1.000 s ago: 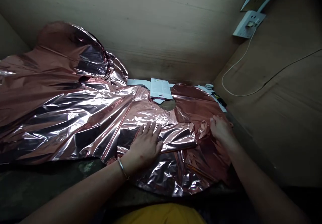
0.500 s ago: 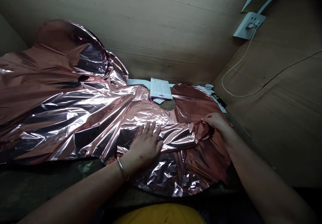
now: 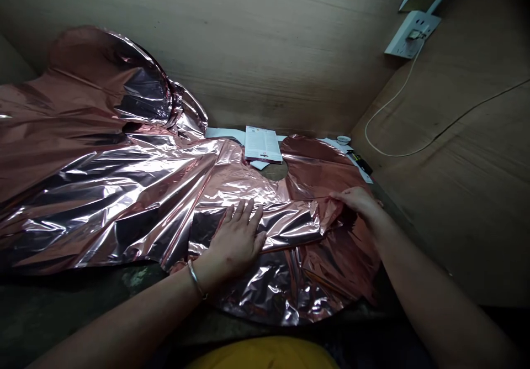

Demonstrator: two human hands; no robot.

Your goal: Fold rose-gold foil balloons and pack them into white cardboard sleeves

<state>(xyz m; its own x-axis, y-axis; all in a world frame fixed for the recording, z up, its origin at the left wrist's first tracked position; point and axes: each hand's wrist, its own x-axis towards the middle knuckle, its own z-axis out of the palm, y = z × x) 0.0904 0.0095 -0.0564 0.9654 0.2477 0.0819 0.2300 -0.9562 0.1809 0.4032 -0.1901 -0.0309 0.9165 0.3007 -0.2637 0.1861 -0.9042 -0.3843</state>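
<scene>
A large shiny rose-gold foil balloon (image 3: pixel 124 192) lies flat and wrinkled across the table, with rounded ends and a hole near its right part. My left hand (image 3: pixel 238 239), a bangle at its wrist, rests palm down with fingers spread on a folded strip of the foil. At the strip's right end, my right hand (image 3: pixel 359 202) pinches the crumpled foil edge between thumb and fingers. Part of its grip is hidden behind the hand itself.
A white printed packet (image 3: pixel 263 145) lies by the balloon's hole, against the back wall. Right of it are a small white round cap (image 3: pixel 343 140) and a black-and-yellow tool (image 3: pixel 361 162). A power socket (image 3: pixel 413 35) with a cable hangs on the wall.
The view has shifted slightly. My right hand still holds the foil's end, where the crumpled part looks a little flatter. My left hand stays pressed on the strip.
</scene>
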